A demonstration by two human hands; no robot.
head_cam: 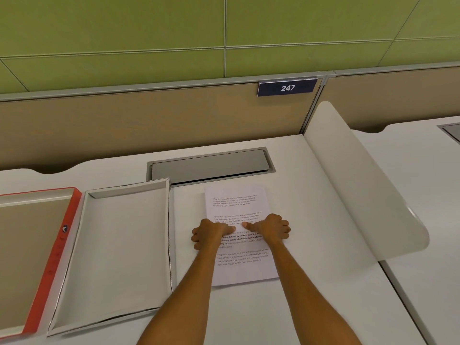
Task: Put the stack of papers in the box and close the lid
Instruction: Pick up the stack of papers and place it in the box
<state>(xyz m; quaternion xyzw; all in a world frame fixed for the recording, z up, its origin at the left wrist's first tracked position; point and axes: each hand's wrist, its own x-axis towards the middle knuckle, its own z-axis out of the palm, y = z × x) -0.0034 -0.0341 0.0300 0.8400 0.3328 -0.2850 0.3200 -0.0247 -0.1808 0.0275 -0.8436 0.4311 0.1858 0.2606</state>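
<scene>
The stack of papers (240,235) lies flat on the white desk (311,245), just right of the open white box (117,247). The left hand (211,232) and right hand (270,229) grip its 2 long edges, thumbs pressed on the printed sheet, fingers curled at the sides; fingertips are hidden. The orange-edged lid (37,257) is cut off at left. A sign (287,87) reads 247.
</scene>
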